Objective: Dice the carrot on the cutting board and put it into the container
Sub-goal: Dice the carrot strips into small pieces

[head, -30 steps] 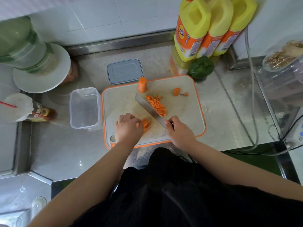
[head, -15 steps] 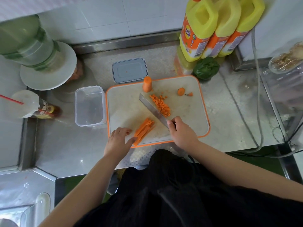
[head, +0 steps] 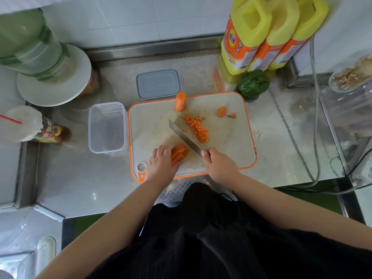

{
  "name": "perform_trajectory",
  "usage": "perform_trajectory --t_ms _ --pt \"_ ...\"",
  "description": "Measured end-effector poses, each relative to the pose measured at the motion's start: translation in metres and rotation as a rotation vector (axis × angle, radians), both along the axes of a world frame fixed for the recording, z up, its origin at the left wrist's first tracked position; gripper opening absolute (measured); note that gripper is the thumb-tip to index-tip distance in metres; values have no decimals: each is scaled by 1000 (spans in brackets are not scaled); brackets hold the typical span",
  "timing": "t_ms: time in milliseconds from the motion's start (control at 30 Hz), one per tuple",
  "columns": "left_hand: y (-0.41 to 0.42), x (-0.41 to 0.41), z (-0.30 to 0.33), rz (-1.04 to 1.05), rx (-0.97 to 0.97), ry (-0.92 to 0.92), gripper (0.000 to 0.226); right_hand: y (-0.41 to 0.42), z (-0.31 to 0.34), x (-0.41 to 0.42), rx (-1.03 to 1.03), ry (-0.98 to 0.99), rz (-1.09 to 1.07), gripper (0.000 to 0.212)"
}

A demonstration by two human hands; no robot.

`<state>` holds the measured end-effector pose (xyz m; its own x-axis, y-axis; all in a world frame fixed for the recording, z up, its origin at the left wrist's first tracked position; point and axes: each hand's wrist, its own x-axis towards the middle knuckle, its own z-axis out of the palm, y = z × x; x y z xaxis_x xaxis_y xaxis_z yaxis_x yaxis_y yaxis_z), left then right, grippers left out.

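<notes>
Two hands at work on the cutting board (head: 231, 141), carrot part-diced.
We see the left hand (head: 161, 164) w/ fingers curled down onto the carrot sticks (head: 179, 154), which half a sec ago lay free beside its spread fingers. Right hand (head: 219, 166) grips the knife (head: 185, 138), blade slanting betw. sticks & diced pile (head: 196, 127). Carrot stub (head: 180, 101) upright at far edge. Container (head: 107, 127) sits just left of board.

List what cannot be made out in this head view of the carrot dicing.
- Orange carrot sticks: near ends hidden under the left hand.
- Steel knife: handle hidden inside the right hand grip.
- Yellow detergent bottles: tops cut off by the upper edge.
- Clear plastic container: too glary to confirm it holds nothing.
</notes>
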<state>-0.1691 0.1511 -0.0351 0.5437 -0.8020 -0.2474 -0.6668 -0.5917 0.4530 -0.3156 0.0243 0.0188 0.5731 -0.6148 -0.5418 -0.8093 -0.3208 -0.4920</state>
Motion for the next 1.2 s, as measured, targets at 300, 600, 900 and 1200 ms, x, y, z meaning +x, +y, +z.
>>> perform_trajectory --t_ms 300,600,900,1200 --pt "-10 0 2 95 6 24 41 1 8 11 8 -23 56 39" --pt "-20 10 -3 -56 -255 -188 35 -2 10 2 2 -36 36 29" --pt "-29 24 -8 -217 -383 -462 6 -4 13 2 2 -40 5 29" --pt "-4 10 -8 -72 -329 -295 28 1 16 8 1 -31 74 30"
